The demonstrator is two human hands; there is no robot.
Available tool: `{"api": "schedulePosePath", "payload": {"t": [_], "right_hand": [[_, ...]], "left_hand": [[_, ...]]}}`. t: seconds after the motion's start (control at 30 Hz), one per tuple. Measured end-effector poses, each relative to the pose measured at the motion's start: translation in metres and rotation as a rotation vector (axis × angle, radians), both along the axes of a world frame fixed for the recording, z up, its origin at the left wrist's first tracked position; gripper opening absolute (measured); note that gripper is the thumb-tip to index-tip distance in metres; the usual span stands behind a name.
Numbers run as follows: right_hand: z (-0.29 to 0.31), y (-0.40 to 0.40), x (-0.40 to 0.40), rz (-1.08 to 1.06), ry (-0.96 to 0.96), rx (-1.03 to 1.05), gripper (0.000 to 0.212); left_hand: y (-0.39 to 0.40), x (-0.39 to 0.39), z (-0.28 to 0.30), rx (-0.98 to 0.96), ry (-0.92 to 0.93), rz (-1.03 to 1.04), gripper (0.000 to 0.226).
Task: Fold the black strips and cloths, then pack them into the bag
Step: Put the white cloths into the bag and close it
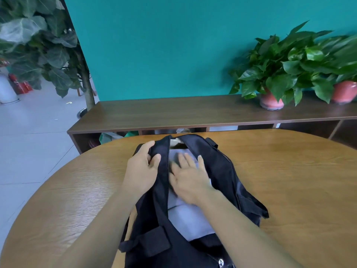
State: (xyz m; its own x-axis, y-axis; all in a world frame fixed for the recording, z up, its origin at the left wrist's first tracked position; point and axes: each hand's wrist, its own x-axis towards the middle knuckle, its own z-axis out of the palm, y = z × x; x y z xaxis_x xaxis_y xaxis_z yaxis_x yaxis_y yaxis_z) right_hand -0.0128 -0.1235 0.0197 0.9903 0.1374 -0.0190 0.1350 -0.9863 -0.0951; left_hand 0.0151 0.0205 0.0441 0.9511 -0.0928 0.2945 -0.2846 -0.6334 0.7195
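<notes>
One black bag (pixel 222 171) is lying open on the round wooden counter (pixel 289 180), occupying the centre and running from 12 o'clock down to 6 o'clock of the view. Two hands are working at it. The left hand (pixel 142 167) is gripping the bag's left flap near the 11 o'clock end of the opening, thumb over the top edge and fingers curled round the fabric, holding the mouth apart. The right hand (pixel 188 176) is lying flat inside the opening, fingers straight and slightly spread, pressing down on the contents; it is blurred.

One pale lilac-grey cloth (pixel 191 219) is showing inside the bag, under and below the right hand. A small dark patch is showing beside that hand's fingers, too blurred to tell whether it is a strip. No count of black strips is possible from this view. One short black strap tab (pixel 154 242) is sitting on the bag's near side at 7 o'clock.

One low wooden shelf unit (pixel 193 113) is standing beyond the counter at 12 o'clock. Two potted plants in reddish pots (pixel 271 101) are sitting on it at 2 o'clock. One large-leaved tree (pixel 38 45) is standing at 10 o'clock.
</notes>
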Motion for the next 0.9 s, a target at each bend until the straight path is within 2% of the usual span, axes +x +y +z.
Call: {"api": "schedulePosePath", "payload": {"t": [0.1, 0.17, 0.2, 0.27, 0.33, 0.4, 0.5, 0.67, 0.8, 0.9], "right_hand": [[0.002, -0.030, -0.013, -0.021, -0.372, 0.015, 0.031], [0.001, -0.052, -0.018, -0.101, -0.516, -0.019, 0.022], [0.002, -0.059, -0.023, -0.133, -0.504, -0.044, 0.023], [0.004, -0.069, -0.029, -0.170, -0.471, -0.112, 0.024], [0.001, -0.075, -0.032, -0.197, -0.443, -0.176, 0.024], [-0.003, -0.077, -0.032, -0.195, -0.415, -0.235, 0.027], [-0.002, -0.080, -0.027, -0.174, -0.406, -0.330, 0.027], [0.008, -0.075, -0.009, -0.162, -0.408, -0.452, 0.018], [0.006, -0.065, 0.007, -0.269, -0.299, -0.502, 0.037], [0.002, -0.063, 0.011, -0.328, -0.252, -0.495, 0.043]], "left_hand": [[-0.004, -0.011, 0.003, 0.083, 0.104, 0.058, 0.056], [-0.012, -0.022, 0.010, 0.392, 0.043, 0.198, 0.061], [-0.020, -0.029, 0.013, 0.552, -0.041, 0.242, 0.063], [-0.041, -0.038, 0.016, 0.702, -0.192, 0.140, 0.065], [-0.060, -0.042, 0.010, 0.825, -0.158, -0.090, 0.069], [-0.068, -0.039, -0.002, 0.942, -0.025, -0.237, 0.072], [-0.069, -0.037, -0.019, 1.009, 0.120, -0.300, 0.069], [-0.069, -0.036, -0.027, 1.024, 0.108, -0.297, 0.066], [-0.068, -0.036, -0.030, 1.015, 0.114, -0.295, 0.065], [-0.067, -0.035, -0.032, 1.025, 0.116, -0.288, 0.066]]}}
